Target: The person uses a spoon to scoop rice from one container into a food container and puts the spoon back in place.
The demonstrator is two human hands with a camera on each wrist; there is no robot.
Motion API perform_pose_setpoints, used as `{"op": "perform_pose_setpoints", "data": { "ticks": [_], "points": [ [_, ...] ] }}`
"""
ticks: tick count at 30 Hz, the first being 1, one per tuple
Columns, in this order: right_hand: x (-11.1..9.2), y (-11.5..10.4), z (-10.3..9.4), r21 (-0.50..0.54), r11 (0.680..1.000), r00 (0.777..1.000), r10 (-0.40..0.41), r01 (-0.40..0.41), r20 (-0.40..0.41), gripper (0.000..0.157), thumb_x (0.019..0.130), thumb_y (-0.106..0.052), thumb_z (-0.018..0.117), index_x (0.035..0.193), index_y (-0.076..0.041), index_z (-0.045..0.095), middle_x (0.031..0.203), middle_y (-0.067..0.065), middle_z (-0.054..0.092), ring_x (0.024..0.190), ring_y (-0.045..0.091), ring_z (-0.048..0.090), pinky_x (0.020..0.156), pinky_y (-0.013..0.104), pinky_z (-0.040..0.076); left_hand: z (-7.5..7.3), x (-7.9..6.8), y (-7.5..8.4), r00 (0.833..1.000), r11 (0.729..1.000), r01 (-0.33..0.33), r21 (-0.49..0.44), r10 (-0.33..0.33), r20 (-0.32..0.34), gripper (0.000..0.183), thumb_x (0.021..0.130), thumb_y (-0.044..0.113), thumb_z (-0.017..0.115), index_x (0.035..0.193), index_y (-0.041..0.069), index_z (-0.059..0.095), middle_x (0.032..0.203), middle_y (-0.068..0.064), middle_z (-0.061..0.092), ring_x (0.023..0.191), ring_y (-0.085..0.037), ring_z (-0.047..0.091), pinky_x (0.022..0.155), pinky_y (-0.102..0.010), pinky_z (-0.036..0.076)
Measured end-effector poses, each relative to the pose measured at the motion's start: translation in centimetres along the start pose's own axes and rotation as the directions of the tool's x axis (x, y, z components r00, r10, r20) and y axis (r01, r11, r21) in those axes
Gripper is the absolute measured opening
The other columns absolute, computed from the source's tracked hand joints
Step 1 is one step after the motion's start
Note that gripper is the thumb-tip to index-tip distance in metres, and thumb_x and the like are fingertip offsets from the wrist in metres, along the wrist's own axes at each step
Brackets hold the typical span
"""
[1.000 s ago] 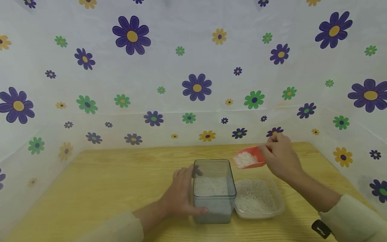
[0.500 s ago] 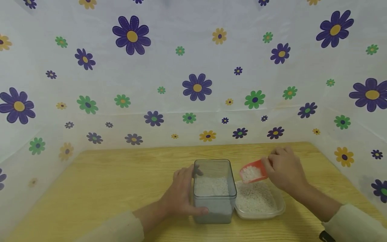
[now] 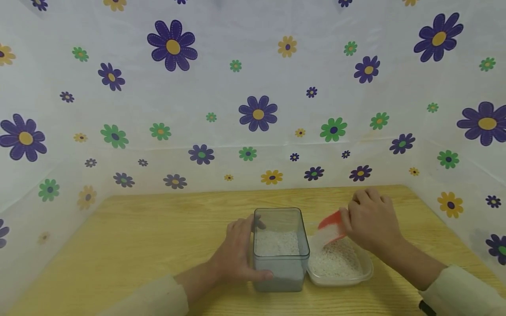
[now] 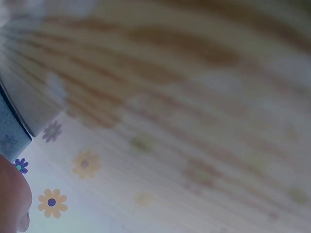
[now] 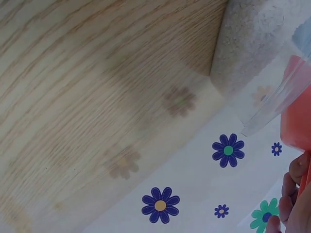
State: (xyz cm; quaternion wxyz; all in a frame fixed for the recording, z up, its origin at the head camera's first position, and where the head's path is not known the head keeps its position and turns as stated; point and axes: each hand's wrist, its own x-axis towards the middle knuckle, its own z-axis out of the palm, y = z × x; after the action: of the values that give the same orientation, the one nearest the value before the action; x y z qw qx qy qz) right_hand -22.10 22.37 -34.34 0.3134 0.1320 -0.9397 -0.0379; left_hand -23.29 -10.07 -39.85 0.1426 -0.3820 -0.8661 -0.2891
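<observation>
My left hand (image 3: 235,252) holds the left side of a smoky grey see-through canister (image 3: 278,274), thumb on its front wall and fingers toward the back. White rice (image 3: 276,243) lies inside it. In my right hand (image 3: 373,219) I grip the handle of a red scoop (image 3: 331,219). The scoop tips down to the left over a clear plastic tub (image 3: 365,276) of rice, and rice slides off its lip. From the right wrist, the scoop (image 5: 296,121) shows at the edge beside the tub (image 5: 248,43). The left wrist view catches only a canister corner (image 4: 12,128).
Canister and tub stand side by side on a wood-grain table (image 3: 158,245). Behind and at both sides hangs a white curtain (image 3: 213,87) printed with flowers. A small dark object (image 3: 427,308) shows below the right sleeve (image 3: 462,289).
My right hand has lowered the loaded scoop over the tub, shifted it slightly right, and tipped it so rice falls out. My left hand and the canister have stayed put.
</observation>
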Motion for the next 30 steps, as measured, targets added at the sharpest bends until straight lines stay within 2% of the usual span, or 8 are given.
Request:
{"op": "perform_pose_setpoints", "data": {
  "ticks": [3, 5, 10, 14, 17, 19, 24, 30],
  "points": [
    [0.1, 0.0, 0.0, -0.020, 0.996, 0.995, -0.089, 0.088, -0.046, 0.036, 0.086, -0.033, 0.049, 0.062, -0.008, 0.059, 0.081, 0.006, 0.053, 0.084, 0.028, 0.044, 0.069, 0.042, 0.037, 0.1, 0.0, -0.1, 1.000, 1.000, 0.003, -0.008, -0.003, -0.007, 0.104, 0.060, 0.075, 0.065, 0.137, 0.016, 0.029, 0.119, 0.005, 0.048, 0.106, -0.012, 0.043, 0.098, -0.044, 0.026],
    [0.2, -0.1, -0.1, -0.017, 0.985, 0.981, -0.175, 0.174, -0.079, 0.036, 0.087, -0.035, 0.047, 0.063, -0.010, 0.058, 0.081, 0.005, 0.053, 0.083, 0.027, 0.044, 0.069, 0.041, 0.036, 0.1, 0.0, -0.1, 1.000, 1.000, 0.000, -0.009, -0.001, -0.017, 0.104, 0.060, 0.076, 0.064, 0.137, 0.015, 0.030, 0.118, 0.004, 0.049, 0.106, -0.013, 0.043, 0.098, -0.044, 0.026],
    [0.4, -0.3, -0.4, 0.010, 0.921, 0.911, -0.382, 0.389, -0.156, 0.044, 0.093, -0.039, 0.035, 0.068, -0.011, 0.058, 0.083, 0.005, 0.053, 0.086, 0.027, 0.047, 0.076, 0.042, 0.037, 0.1, 0.0, -0.1, 0.999, 1.000, -0.007, -0.010, 0.007, -0.038, 0.103, 0.060, 0.077, 0.063, 0.135, 0.015, 0.031, 0.118, 0.004, 0.049, 0.106, -0.013, 0.044, 0.098, -0.044, 0.025],
    [0.5, -0.3, -0.6, 0.007, 0.890, 0.874, -0.447, 0.456, -0.193, 0.050, 0.096, -0.038, 0.028, 0.066, -0.010, 0.057, 0.085, 0.006, 0.054, 0.087, 0.028, 0.048, 0.080, 0.043, 0.039, 0.1, -0.1, 0.0, 1.000, 1.000, -0.002, -0.009, 0.002, -0.028, 0.104, 0.060, 0.076, 0.063, 0.137, 0.015, 0.030, 0.119, 0.004, 0.048, 0.107, -0.013, 0.043, 0.099, -0.045, 0.025],
    [0.8, -0.2, -0.9, -0.001, 0.893, 0.868, -0.439, 0.451, -0.232, 0.052, 0.096, -0.038, 0.028, 0.066, -0.008, 0.059, 0.083, 0.006, 0.053, 0.085, 0.028, 0.049, 0.076, 0.043, 0.040, 0.1, -0.1, 0.0, 1.000, 1.000, 0.006, -0.015, -0.006, -0.015, 0.103, 0.060, 0.074, 0.065, 0.138, 0.016, 0.029, 0.120, 0.004, 0.048, 0.107, -0.012, 0.043, 0.100, -0.044, 0.024],
    [1.0, -0.1, -1.2, 0.003, 0.906, 0.875, -0.407, 0.423, -0.264, 0.053, 0.095, -0.038, 0.028, 0.066, -0.007, 0.060, 0.081, 0.007, 0.053, 0.083, 0.028, 0.048, 0.073, 0.043, 0.039, 0.1, -0.1, 0.0, 1.000, 1.000, 0.007, -0.010, -0.007, -0.010, 0.103, 0.061, 0.074, 0.065, 0.137, 0.017, 0.029, 0.120, 0.004, 0.048, 0.107, -0.011, 0.042, 0.099, -0.044, 0.025],
    [2.3, 0.3, -2.4, 0.053, 0.951, 0.900, -0.269, 0.304, -0.344, 0.050, 0.093, -0.036, 0.035, 0.060, -0.007, 0.059, 0.080, 0.010, 0.055, 0.082, 0.030, 0.045, 0.066, 0.043, 0.036, 0.1, -0.1, -0.1, 1.000, 1.000, 0.006, -0.007, -0.006, -0.018, 0.101, 0.060, 0.076, 0.064, 0.135, 0.017, 0.031, 0.118, 0.005, 0.049, 0.104, -0.010, 0.042, 0.097, -0.043, 0.027],
    [4.5, -0.6, -4.5, 0.174, 0.966, 0.895, -0.097, 0.190, -0.436, 0.035, 0.084, -0.026, 0.054, 0.059, -0.003, 0.060, 0.079, 0.013, 0.054, 0.081, 0.033, 0.045, 0.066, 0.045, 0.037, 0.1, 0.0, -0.1, 1.000, 1.000, 0.002, -0.015, -0.002, -0.031, 0.099, 0.058, 0.074, 0.066, 0.131, 0.016, 0.034, 0.116, 0.004, 0.049, 0.102, -0.011, 0.044, 0.095, -0.042, 0.028]
  ]
}}
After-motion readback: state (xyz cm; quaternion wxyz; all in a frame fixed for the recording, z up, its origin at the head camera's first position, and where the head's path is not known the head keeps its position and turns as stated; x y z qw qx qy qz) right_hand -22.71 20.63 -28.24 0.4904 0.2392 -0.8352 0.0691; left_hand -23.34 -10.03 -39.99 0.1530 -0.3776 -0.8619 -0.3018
